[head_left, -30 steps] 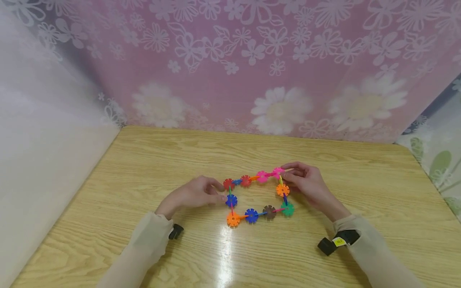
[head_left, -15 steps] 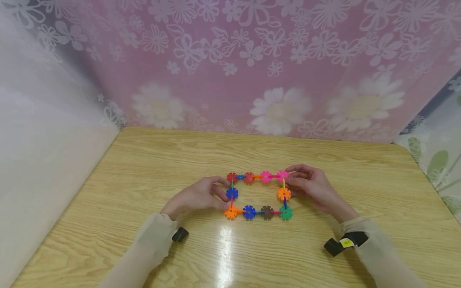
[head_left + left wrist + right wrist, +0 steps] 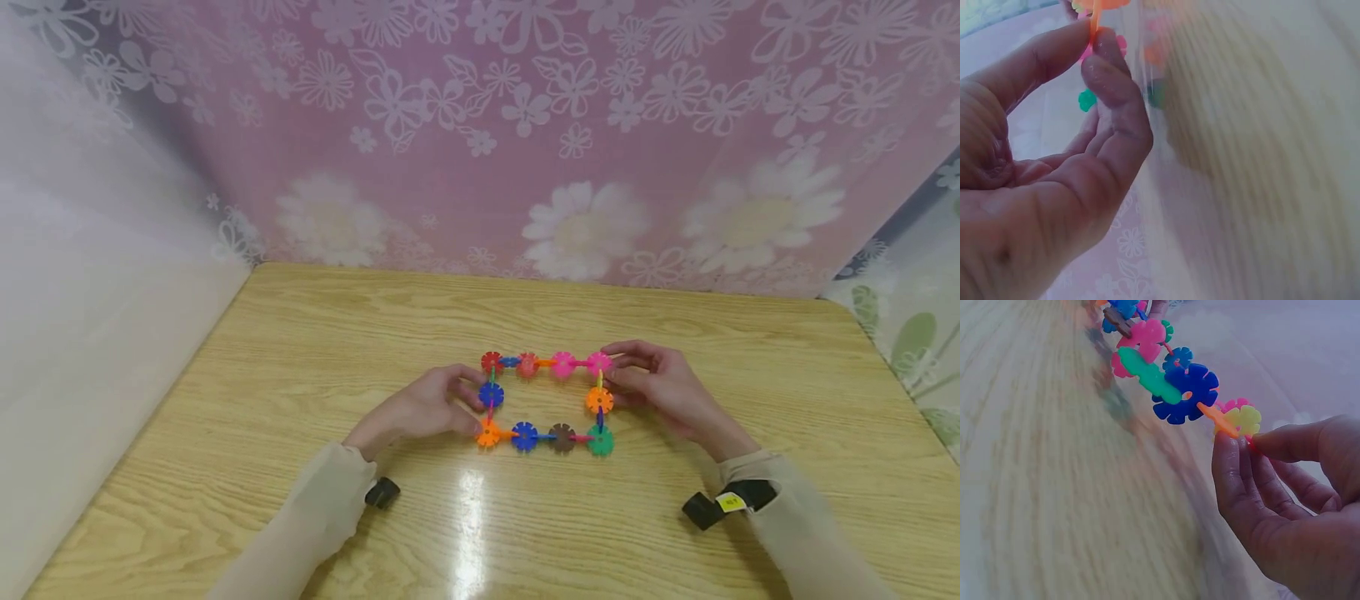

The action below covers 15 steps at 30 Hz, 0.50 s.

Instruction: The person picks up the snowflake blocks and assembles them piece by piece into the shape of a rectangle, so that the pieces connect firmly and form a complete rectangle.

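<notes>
Interlocking flower-shaped plastic discs are joined into a rectangular ring (image 3: 525,436), held between both hands over the table. Edge-on discs link the flat ones along every side. At the ring's left side is my left hand (image 3: 423,404), its thumb at the orange corner disc (image 3: 488,433) and its fingers behind the blue one (image 3: 491,395). The left wrist view has thumb and fingertips pinching an orange disc (image 3: 1095,25). My right hand (image 3: 663,383) grips the far right corner by the pink disc (image 3: 599,363); the right wrist view shows fingertips pinching beside a yellow disc (image 3: 1249,419).
A wood-grain table (image 3: 337,321) lies under the hands. Pink floral cloth (image 3: 450,192) stands along its far edge, with a pale cloth (image 3: 112,292) at the left and another floral one (image 3: 907,333) at the right. Black cameras (image 3: 703,510) are strapped to the wrists.
The ring has turned from a slant to nearly level and shifted slightly right, both hands moving with it. My left thumb has gone from the blue disc down to the orange corner disc.
</notes>
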Each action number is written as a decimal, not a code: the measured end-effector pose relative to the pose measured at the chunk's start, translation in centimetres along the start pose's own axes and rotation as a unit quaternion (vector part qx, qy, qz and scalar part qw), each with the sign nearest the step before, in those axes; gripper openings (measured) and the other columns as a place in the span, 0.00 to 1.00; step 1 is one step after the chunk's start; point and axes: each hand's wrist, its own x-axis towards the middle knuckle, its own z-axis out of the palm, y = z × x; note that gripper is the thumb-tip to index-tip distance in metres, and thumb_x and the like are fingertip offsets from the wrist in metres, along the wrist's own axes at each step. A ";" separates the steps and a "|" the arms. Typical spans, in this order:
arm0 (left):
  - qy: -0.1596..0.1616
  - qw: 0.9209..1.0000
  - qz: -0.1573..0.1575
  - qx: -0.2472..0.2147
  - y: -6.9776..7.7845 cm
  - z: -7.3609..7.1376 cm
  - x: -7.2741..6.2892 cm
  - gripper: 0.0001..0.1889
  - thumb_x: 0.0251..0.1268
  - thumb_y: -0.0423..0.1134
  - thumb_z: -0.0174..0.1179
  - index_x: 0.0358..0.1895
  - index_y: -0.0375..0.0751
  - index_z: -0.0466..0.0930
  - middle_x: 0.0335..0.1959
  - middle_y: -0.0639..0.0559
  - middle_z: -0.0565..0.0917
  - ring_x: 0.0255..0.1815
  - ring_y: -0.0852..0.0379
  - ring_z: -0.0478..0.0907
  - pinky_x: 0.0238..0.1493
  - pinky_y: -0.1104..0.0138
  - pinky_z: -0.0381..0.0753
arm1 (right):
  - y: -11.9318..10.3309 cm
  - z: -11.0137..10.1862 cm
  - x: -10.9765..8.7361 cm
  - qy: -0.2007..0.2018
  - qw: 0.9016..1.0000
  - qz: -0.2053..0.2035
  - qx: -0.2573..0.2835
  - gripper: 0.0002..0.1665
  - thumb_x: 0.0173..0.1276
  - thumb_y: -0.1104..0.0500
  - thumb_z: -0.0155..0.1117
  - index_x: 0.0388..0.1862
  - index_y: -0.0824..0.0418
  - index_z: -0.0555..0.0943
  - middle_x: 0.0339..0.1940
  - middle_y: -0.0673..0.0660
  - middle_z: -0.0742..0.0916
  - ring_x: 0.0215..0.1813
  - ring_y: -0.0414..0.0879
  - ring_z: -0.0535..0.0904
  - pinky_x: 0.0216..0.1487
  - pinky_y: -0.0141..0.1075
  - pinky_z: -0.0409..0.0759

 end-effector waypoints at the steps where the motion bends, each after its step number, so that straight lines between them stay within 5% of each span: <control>1: 0.002 1.000 0.005 -0.002 0.1 0.0 0.1 0.35 0.58 0.28 0.71 0.70 0.44 0.70 0.53 0.45 0.83 0.47 0.53 0.85 0.51 0.62 0.84 | -0.1 -0.1 0.0 0.003 1.000 -0.002 0.000 0.19 0.75 0.64 0.64 0.62 0.62 0.76 0.41 0.47 0.86 0.40 0.39 0.88 0.43 0.37 0.89; 8: 0.031 0.999 0.027 -0.016 0.7 -0.1 1.7 0.34 0.59 0.29 0.71 0.69 0.52 0.72 0.56 0.45 0.81 0.46 0.53 0.87 0.53 0.60 0.85 | -1.2 -1.5 0.4 0.020 0.999 -0.017 0.023 0.16 0.75 0.63 0.64 0.59 0.55 0.80 0.40 0.47 0.86 0.41 0.39 0.88 0.45 0.35 0.89; 15: 0.047 0.999 0.020 0.000 1.5 0.4 2.4 0.34 0.59 0.27 0.71 0.69 0.47 0.72 0.54 0.45 0.82 0.49 0.53 0.85 0.52 0.60 0.86 | -0.7 -2.1 1.9 0.019 1.000 -0.015 -0.014 0.25 0.76 0.63 0.63 0.68 0.68 0.73 0.40 0.45 0.88 0.42 0.38 0.88 0.44 0.35 0.89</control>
